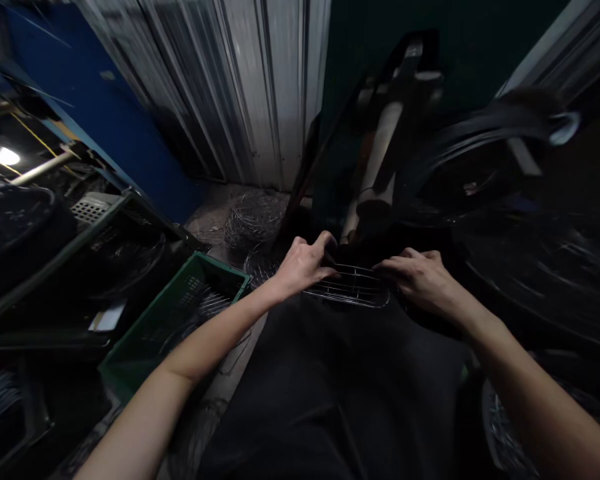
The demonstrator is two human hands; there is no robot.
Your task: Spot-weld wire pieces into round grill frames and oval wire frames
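Observation:
A small wire rack (356, 285) with rounded corners and thin parallel bars lies just above my dark-clad lap. My left hand (307, 262) grips its left end, thumb and fingers curled about the wires. At the rack's right end, my right hand (420, 277) has its fingers bent together on the edge; the fingertips are partly lost in shadow. Right beyond the rack rises a machine with a pale cylindrical bar (383, 147), dark and slightly blurred.
On the left stands a green plastic crate (180, 275) with wire pieces inside. Tangled wire (255, 217) is heaped on the floor by a corrugated metal wall (260, 80). A dark metal-framed rack (80, 243) fills the far left. Coiled wire (480, 140) hangs at right.

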